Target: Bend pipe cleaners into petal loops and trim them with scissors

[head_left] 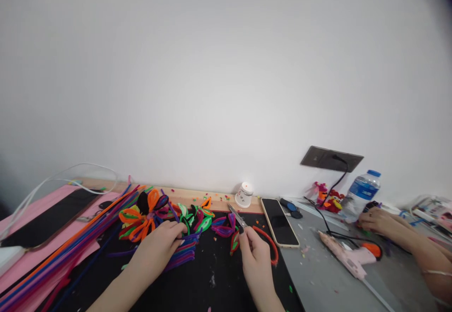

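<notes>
My left hand (158,246) is closed, its fingertips pinched at a dark green pipe cleaner (186,225) over a stack of blue and purple pipe cleaners (183,253). Exactly what lies between those fingers is partly hidden. In my right hand (253,251) is a pair of scissors (237,216), blades pointing up and left; the handles are covered by the fingers. Pipe-cleaner loops lie between and behind the hands: an orange flower shape (143,218), a purple piece (225,225) and a green-and-orange piece (205,215). A red-orange pipe cleaner (270,241) curves beside my right hand.
A white paper cup (244,195) stands by the wall, near a phone (280,222). Rightward lie a pink glue gun (348,255), a water bottle (362,194) and another person's hand (381,222). Long pipe cleaners (70,241) and a tablet-like dark device (49,218) lie left.
</notes>
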Demonstrator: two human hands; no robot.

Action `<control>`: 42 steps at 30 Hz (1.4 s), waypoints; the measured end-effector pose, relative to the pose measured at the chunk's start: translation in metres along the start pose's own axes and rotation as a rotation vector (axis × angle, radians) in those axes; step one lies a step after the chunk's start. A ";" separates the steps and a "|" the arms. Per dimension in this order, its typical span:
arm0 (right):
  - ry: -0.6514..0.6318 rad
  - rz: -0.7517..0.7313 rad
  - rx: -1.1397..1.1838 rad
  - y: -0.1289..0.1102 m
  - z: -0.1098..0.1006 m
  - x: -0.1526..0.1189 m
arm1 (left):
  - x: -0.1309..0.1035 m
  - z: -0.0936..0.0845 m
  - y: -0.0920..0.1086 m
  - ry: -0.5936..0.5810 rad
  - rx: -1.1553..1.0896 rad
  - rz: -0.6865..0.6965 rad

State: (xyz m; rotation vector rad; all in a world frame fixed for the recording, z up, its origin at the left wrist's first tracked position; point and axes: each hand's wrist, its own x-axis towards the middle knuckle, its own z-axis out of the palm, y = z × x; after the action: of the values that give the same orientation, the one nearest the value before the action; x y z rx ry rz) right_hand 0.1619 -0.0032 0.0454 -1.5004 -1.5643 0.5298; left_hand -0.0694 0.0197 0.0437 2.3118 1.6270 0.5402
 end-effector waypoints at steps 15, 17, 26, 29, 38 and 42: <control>-0.244 -0.014 0.256 -0.012 0.007 -0.005 | -0.011 0.004 0.020 0.246 -0.302 0.279; -0.264 -0.015 0.315 -0.012 0.010 -0.007 | -0.014 0.003 0.032 0.197 -0.383 0.299; -0.293 0.055 0.384 -0.006 0.011 -0.007 | -0.014 0.015 0.056 -0.124 -0.813 0.060; -0.344 0.103 0.428 -0.008 0.011 -0.007 | -0.012 0.024 0.056 -0.264 -1.080 -0.111; -0.410 0.122 0.464 -0.007 0.016 -0.009 | -0.012 0.042 0.055 -0.397 -1.341 -0.335; -0.365 0.131 0.479 -0.004 0.017 -0.007 | -0.010 0.041 0.054 -0.318 -1.312 -0.362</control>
State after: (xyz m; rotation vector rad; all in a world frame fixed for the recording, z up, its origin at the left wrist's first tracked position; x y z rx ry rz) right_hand 0.1449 -0.0065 0.0373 -1.1808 -1.4683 1.2165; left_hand -0.0087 -0.0083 0.0282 1.0366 0.9601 0.7640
